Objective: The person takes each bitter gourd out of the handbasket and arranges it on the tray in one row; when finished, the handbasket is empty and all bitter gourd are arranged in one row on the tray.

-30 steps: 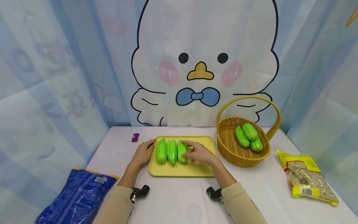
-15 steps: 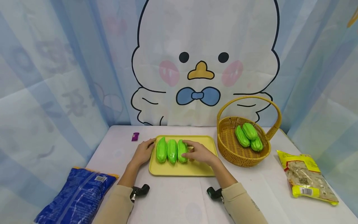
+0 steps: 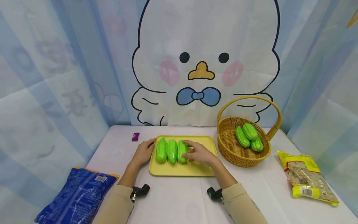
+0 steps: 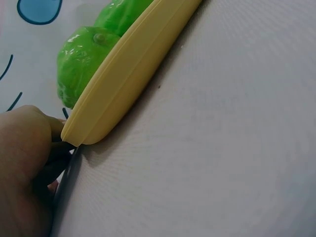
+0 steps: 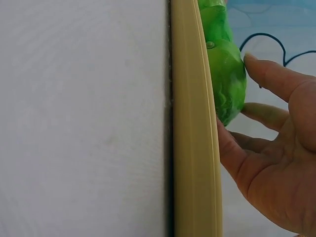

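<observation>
Three green vegetables lie side by side on the yellow tray [image 3: 195,170]: a left one [image 3: 161,151], a middle one [image 3: 172,151] and a right one [image 3: 182,151]. My left hand [image 3: 144,152] grips the tray's left rim near the far corner; in the left wrist view, this hand [image 4: 22,163] is at the tray's corner [image 4: 94,126], its lower fingers in shadow. Thumb and fingertips of my right hand [image 3: 202,153] touch the right vegetable. From the right wrist view, the right hand's [image 5: 279,148] fingers are spread and slightly bent against a green vegetable [image 5: 228,81].
A wicker basket [image 3: 227,153] with three more green vegetables [image 3: 250,132] stands right of the tray. Farther right lies a yellow bag [image 3: 306,177]. A blue bag [image 3: 76,196] is at the front left, and a small purple packet [image 3: 135,137] lies behind my left hand.
</observation>
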Available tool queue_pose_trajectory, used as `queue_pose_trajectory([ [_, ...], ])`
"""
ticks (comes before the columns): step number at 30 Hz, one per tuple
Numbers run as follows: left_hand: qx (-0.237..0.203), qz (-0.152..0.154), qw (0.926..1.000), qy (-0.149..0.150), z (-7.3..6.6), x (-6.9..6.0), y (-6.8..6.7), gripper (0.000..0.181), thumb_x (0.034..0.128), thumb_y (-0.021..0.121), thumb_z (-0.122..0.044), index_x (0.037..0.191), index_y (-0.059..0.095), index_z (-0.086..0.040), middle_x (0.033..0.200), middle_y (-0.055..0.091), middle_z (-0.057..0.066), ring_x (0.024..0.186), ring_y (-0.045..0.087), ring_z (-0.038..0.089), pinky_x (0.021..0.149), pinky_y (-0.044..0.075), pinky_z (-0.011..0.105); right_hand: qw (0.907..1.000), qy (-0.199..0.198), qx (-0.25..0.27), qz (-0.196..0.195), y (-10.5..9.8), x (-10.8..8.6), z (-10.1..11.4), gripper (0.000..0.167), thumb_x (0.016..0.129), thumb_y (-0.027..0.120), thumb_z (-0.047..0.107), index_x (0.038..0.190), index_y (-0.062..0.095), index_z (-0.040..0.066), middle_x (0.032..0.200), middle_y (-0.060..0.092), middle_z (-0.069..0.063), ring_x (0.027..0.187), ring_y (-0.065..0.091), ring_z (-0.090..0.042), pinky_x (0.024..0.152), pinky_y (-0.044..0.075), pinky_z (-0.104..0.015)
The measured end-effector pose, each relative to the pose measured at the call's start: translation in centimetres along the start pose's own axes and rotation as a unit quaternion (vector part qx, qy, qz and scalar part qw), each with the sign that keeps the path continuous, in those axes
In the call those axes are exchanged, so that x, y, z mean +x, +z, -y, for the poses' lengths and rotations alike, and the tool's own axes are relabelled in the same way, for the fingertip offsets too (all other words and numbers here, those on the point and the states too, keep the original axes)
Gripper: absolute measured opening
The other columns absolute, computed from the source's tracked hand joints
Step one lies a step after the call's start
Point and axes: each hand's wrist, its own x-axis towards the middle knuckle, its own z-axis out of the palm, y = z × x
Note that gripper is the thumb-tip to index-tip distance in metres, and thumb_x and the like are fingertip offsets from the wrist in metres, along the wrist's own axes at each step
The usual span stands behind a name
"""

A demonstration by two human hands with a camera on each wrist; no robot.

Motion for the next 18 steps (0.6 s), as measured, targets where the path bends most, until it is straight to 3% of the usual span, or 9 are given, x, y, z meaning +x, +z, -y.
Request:
queue_pose_trajectory([
  [18,0.002,0.002,1.0000,0.000,0.05,0.04,0.03,0.044,0.1109,0.046,-0.018,0.152,0.051,-0.003,0.155,0.052,0.020,0.151,0.042,0.038,0.132,0.018,0.053,0.9999,0.005,-0.009,0.002,-0.10,0.06,0.00,0.071,0.099,0.073,0.027,0.161,0.040,0.015,0.159,0.046,-0.023,0.080,0.067,-0.023,0.061,0.046,-0.026],
])
